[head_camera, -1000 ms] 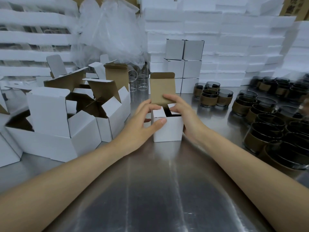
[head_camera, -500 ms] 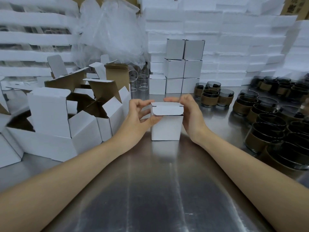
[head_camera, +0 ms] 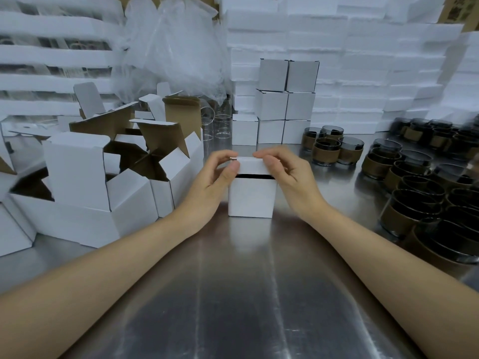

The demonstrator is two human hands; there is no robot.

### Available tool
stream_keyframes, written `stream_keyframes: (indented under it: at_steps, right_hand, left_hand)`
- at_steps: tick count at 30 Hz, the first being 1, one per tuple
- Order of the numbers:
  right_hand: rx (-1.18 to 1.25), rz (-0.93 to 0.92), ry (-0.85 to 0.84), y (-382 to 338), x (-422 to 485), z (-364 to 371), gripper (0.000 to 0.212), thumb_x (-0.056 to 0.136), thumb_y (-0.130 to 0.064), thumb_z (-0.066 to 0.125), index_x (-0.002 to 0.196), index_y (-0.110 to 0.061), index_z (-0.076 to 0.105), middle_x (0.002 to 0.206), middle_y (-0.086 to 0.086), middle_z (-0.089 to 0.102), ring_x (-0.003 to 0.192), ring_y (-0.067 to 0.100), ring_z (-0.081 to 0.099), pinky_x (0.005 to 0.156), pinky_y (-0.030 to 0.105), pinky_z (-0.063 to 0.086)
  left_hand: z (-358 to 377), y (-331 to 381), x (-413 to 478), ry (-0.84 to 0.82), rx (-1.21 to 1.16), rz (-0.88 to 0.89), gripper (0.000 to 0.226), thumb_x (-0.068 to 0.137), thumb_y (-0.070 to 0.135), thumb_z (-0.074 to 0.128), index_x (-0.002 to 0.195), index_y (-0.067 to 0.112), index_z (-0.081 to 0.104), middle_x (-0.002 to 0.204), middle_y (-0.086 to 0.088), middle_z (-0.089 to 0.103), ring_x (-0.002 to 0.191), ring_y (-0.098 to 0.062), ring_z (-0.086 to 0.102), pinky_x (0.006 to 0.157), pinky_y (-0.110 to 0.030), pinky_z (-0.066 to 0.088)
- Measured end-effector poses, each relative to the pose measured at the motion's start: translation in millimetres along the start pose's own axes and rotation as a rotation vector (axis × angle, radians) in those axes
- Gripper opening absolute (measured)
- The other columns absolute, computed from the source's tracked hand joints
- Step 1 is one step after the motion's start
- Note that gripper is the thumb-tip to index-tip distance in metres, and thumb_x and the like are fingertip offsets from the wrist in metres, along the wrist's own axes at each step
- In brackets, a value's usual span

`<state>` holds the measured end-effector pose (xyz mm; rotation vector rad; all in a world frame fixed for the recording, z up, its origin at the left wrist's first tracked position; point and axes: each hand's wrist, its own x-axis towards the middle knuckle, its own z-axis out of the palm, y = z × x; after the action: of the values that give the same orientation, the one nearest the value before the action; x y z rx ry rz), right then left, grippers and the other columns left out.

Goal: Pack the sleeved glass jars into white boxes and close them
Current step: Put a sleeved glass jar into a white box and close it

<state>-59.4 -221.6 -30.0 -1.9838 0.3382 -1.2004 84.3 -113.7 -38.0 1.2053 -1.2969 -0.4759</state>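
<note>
Far left, on the steel tabletop point(head_camera: 246, 294): a crowded cluster of open white boxes point(head_camera: 77, 177), flaps up, brown cardboard showing inside. Behind them: a crumpled clear plastic bag point(head_camera: 176, 47), and just right of the cluster, several clear glass cylinders point(head_camera: 223, 125) standing upright. Centre, left side: left hand point(head_camera: 220, 177), fingers curled, thumb in front and fingertips on top, pinching the left end of the lid point(head_camera: 250, 165). Centre: one white box point(head_camera: 252, 195), upright on the tabletop, standing between the two hands and touched by both. Its lid is folded down over the top but not fully seated; a dark slit shows between the lid's front edge and the front wall. Contents hidden. Centre, right side: right hand point(head_camera: 287, 172), fingers curled likewise, thumb on the front face, pinching the right end of the same lid. Behind the hands: closed white boxes point(head_camera: 285, 99) stacked in neat tiers, two columns three high with one more box at the left foot. Rear wall: white foam sheets point(head_camera: 363, 60) piled high. Right of the stack: a small group of sleeved glass jars point(head_camera: 329, 149), dark glass in brown bands. Far right: a much larger group of such jars point(head_camera: 420, 198), packed close, well apart from the right hand.
</note>
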Motion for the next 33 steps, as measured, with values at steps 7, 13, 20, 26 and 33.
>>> stream_keyframes:
  at_steps: [7, 13, 20, 26, 33]
  right_hand:
    - [-0.015, 0.001, -0.052, -7, 0, -1, 0.015, 0.093, -0.024, 0.052, 0.095, -0.028, 0.067, 0.101, -0.011, 0.066, 0.096, -0.003, 0.058, 0.08, 0.009, 0.041]
    - [0.107, 0.096, -0.111, -15, 2, 0, 0.021, 0.097, -0.005, 0.05, 0.096, -0.015, 0.068, 0.108, 0.006, 0.065, 0.097, -0.004, 0.057, 0.084, 0.008, 0.04]
    - [0.006, 0.019, -0.115, -16, 0, 1, 0.024, 0.1, -0.017, 0.045, 0.098, -0.031, 0.065, 0.102, -0.015, 0.065, 0.097, -0.009, 0.057, 0.084, 0.007, 0.039]
    - [-0.112, -0.038, -0.141, -15, 0, -4, 0.02, 0.099, -0.014, 0.048, 0.105, -0.023, 0.066, 0.106, -0.012, 0.065, 0.103, -0.008, 0.056, 0.09, 0.01, 0.039]
    - [0.112, 0.243, -0.216, -18, 1, 0, 0.028, 0.093, -0.001, 0.05, 0.104, -0.019, 0.069, 0.133, 0.002, 0.046, 0.123, 0.002, 0.044, 0.097, 0.009, 0.033]
  left_hand:
    - [0, -2, 1, -0.01, 0.034, -0.019, 0.022, 0.095, 0.041, 0.042, 0.114, 0.032, 0.048, 0.096, 0.037, 0.055, 0.095, 0.014, 0.054, 0.08, -0.009, 0.045]
    - [-1, -3, 2, -0.007, 0.036, -0.044, 0.018, 0.093, 0.042, 0.043, 0.11, 0.039, 0.047, 0.096, 0.042, 0.054, 0.094, 0.016, 0.053, 0.077, -0.005, 0.044]
    - [2, -2, 2, 0.016, 0.08, -0.008, 0.02, 0.092, 0.054, 0.038, 0.108, 0.045, 0.047, 0.098, 0.035, 0.056, 0.095, 0.011, 0.055, 0.073, -0.007, 0.044]
    - [2, -2, 1, 0.008, 0.09, -0.011, 0.012, 0.098, 0.043, 0.039, 0.108, 0.042, 0.045, 0.1, 0.036, 0.055, 0.095, 0.014, 0.053, 0.074, -0.006, 0.043]
    - [-2, -7, 4, -0.051, 0.078, -0.071, 0.009, 0.101, 0.034, 0.04, 0.102, 0.042, 0.045, 0.14, 0.024, 0.035, 0.106, 0.029, 0.038, 0.095, -0.016, 0.033]
